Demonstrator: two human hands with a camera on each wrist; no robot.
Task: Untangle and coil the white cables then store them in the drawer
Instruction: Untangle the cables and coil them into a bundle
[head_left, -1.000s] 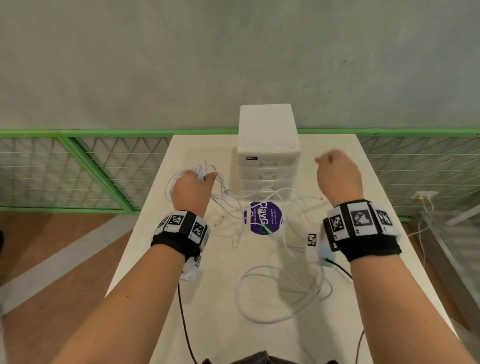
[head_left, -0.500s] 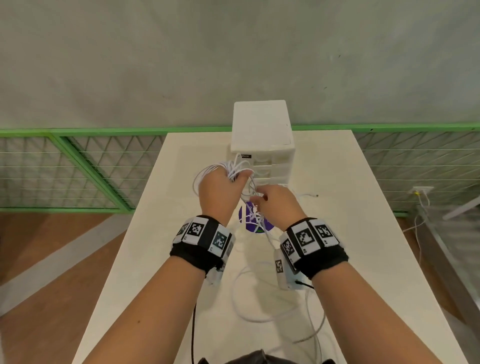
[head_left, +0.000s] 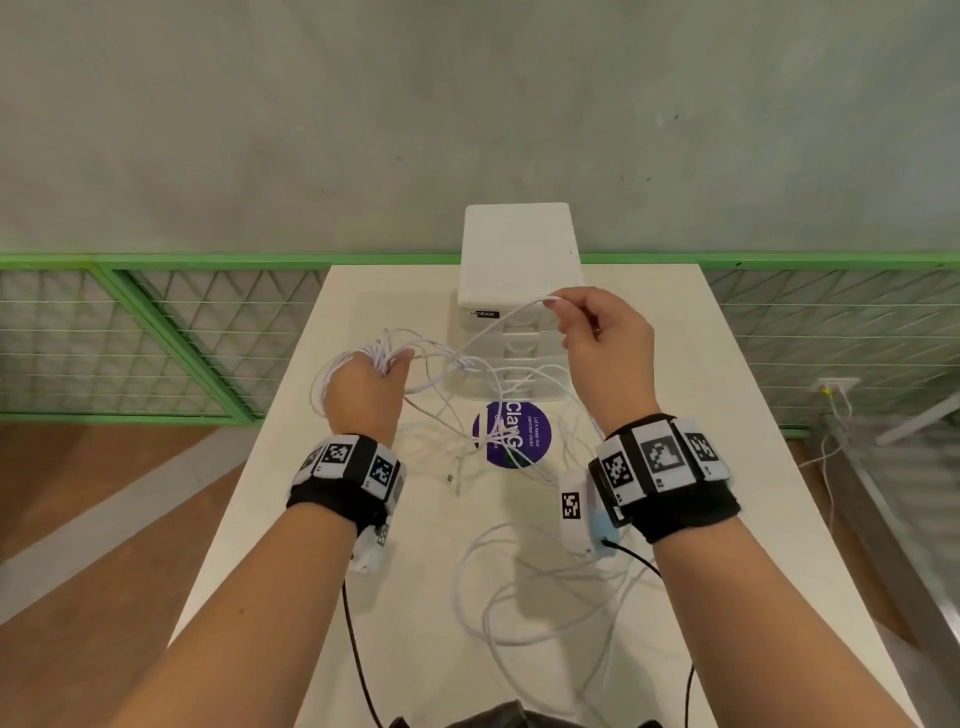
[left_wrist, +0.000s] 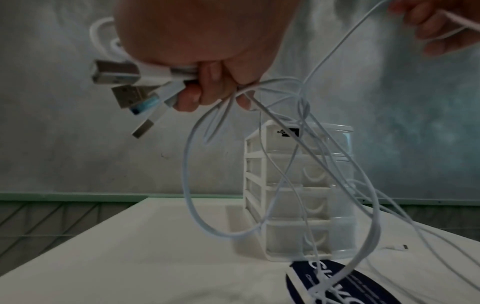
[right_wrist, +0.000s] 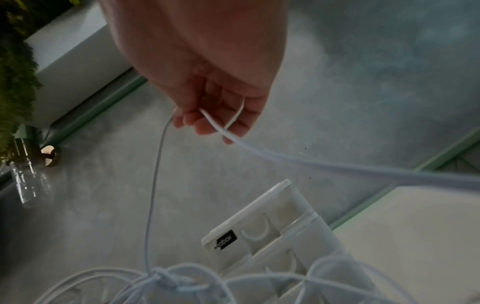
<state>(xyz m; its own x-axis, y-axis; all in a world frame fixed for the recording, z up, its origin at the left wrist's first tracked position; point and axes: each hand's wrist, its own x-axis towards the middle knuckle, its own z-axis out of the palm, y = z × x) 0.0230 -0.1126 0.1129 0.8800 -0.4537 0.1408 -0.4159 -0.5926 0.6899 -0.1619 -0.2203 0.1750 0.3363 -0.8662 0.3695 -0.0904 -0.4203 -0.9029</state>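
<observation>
Since half a second ago my right hand (head_left: 602, 345) has gone from close beside the left one up toward 1 o'clock, in front of the drawer unit (head_left: 519, 291), and it draws one strand out with it. It pinches that strand between thumb and fingertips (right_wrist: 207, 125), with the other fingers loosely curled. My left hand (head_left: 371, 384), at 10 o'clock, is closed tight around a bundle of white cables (left_wrist: 298, 164); several USB plugs (left_wrist: 124, 86) stick out from the fist together. From the fist the cables hang down in loops to the table (head_left: 291, 519), cross over the purple sticker (head_left: 511, 434), and more loose loops lie at 6 o'clock.

I judge that I am at the untangling, and nothing is coiled yet. A knot of crossed strands sits low between the hands. To do this well I would pull slowly, watch where the strand catches, and pass its free end through the knot instead of tightening it. The left grip should stay firm so the plugs do not slip.
</observation>
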